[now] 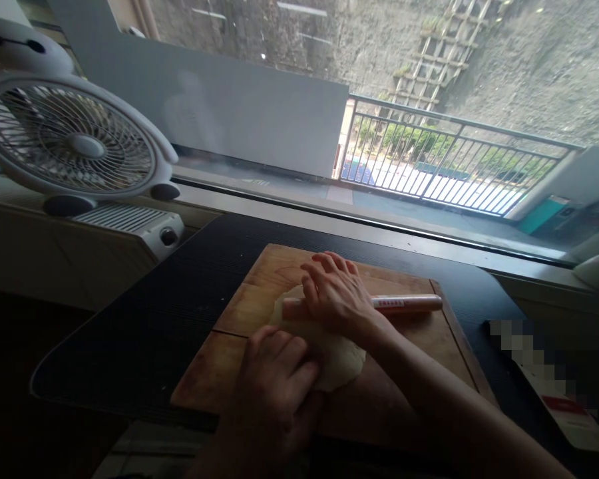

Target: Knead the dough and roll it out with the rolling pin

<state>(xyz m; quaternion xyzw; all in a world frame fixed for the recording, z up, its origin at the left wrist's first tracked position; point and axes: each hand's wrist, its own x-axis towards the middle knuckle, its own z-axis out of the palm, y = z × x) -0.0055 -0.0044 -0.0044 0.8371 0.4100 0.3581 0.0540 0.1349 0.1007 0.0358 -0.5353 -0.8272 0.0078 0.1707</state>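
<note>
A flat, pale sheet of dough (pixel 347 359) lies on a wooden cutting board (pixel 252 299). Across its far part rests a wooden rolling pin (pixel 419 303) with a printed label, its right end reaching past the dough. My right hand (pixel 337 293) is closed over the pin, fingers bent around its far side. Curled at the near left edge of the dough, my left hand (pixel 277 372) holds that edge between thumb and fingers. Its grip is partly in shadow, and both hands hide some of the dough.
The board sits on a dark table (pixel 130 339) with rounded corners. At the left, a white character-shaped fan (pixel 84 143) stands on a ledge by the window. On the table's right side is a partly blurred flat package (pixel 562 399). Beyond the glass is a railing (pixel 449 156).
</note>
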